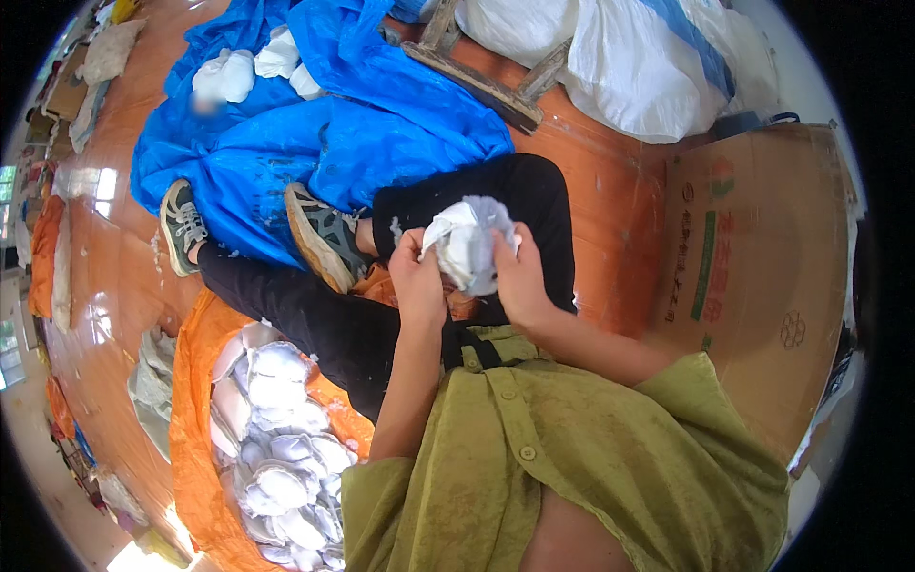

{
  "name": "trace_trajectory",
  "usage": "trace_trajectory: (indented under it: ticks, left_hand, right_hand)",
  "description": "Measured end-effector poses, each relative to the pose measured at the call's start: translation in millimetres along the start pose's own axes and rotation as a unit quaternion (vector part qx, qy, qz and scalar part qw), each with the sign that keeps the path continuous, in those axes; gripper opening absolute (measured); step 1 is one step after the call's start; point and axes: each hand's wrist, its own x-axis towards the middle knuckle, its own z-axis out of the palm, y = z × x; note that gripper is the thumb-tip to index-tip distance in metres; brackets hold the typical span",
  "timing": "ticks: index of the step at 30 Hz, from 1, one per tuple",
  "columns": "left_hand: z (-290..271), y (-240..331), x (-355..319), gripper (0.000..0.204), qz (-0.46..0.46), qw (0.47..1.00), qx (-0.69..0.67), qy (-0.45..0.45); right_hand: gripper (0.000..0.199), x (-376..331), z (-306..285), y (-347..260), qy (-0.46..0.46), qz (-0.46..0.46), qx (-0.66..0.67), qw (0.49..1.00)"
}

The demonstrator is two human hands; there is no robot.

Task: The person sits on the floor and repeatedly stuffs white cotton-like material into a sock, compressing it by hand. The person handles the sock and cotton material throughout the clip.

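Observation:
Above my lap I hold a white cloth piece backed by a pale grey, fuzzy-edged round pad. My left hand pinches its left side. On the right side, the fingers of my right hand close on the grey pad, which is slightly blurred. Beside my left leg, an orange sack lies open with many pale, rounded, cup-like pads heaped inside. Past my feet, several white bundled pieces rest on a crumpled blue sheet.
To my right stands a large brown cardboard box. Bulky white sacks and a worn wooden stool are at the far side. Sacks and cloths line the left edge of the shiny orange-brown floor. My legs stretch across the middle.

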Motion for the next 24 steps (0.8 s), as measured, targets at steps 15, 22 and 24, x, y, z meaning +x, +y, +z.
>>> trace_trajectory:
  ticks: [15,22,24]
  left_hand:
    - [35,36,-42,0.052,0.061,0.997,0.026,-0.039]
    - [42,27,-37,0.039,0.165,0.952,0.248,0.077]
    - [33,24,-23,0.029,0.185,0.945,0.248,0.101]
  right_hand:
    - [0.013,1,5,-24,-0.011,-0.111,-0.063,0.992]
    - [0.017,-12,6,-25,-0.030,-0.113,-0.060,0.991]
    - [0.019,-18,8,-23,-0.058,-0.096,-0.044,0.993]
